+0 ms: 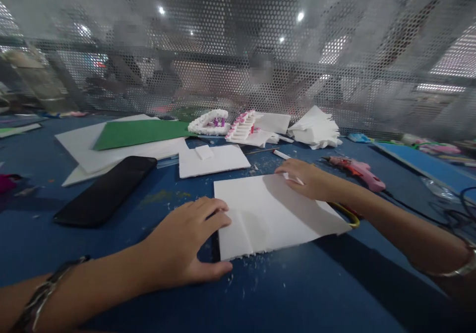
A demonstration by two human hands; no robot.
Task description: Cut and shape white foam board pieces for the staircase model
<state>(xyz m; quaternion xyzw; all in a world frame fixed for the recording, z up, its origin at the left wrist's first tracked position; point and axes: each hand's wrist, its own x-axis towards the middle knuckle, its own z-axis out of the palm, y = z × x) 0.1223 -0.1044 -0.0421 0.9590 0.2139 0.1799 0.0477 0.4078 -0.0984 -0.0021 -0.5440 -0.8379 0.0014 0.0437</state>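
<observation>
A white foam sheet (275,214) lies on the blue table (297,288) in front of me. My left hand (186,246) rests on the sheet's left edge, fingers stretched out and pressing it flat. At the sheet's far right corner my right hand (307,179) is closed around a small white piece; I cannot make out what it is. Yellow-handled scissors (347,214) peek out from under the sheet's right side, beneath my right forearm.
A black phone (106,189) lies to the left. Behind are more white foam sheets (211,160), a green sheet (139,132), small foam models (226,125), a stack of foam pieces (316,130) and a pink glue gun (357,170). A perforated screen (238,50) bounds the far side.
</observation>
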